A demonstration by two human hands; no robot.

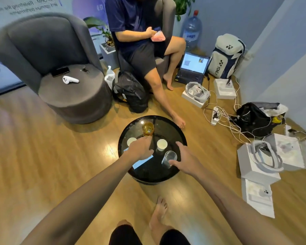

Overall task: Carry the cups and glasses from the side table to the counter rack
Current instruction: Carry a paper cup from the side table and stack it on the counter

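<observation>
Four drinking vessels stood on the round black surface, a low side table on the wooden floor. At its far side was an amber glass, its tinted wall making it hard to tell whether any liquid was inside. A white paper cup stood near the middle, upright, and its pale interior looked empty. A second white paper cup sat to the left, partly covered by the left hand. That hand reached over it toward the amber glass, fingertips at the base of the glass, its grip loose and not yet closed around anything. On the near right stood a clear glass, which appeared empty, the dark tabletop showing through it. The right hand lay just beside it, thumb touching the wall of the glass and fingers spread wide, a released grip rather than a clenched one. A bright reflection lay on the glossy top between the two forearms. A seated person was beyond the table, one bare foot resting by its far rim.
</observation>
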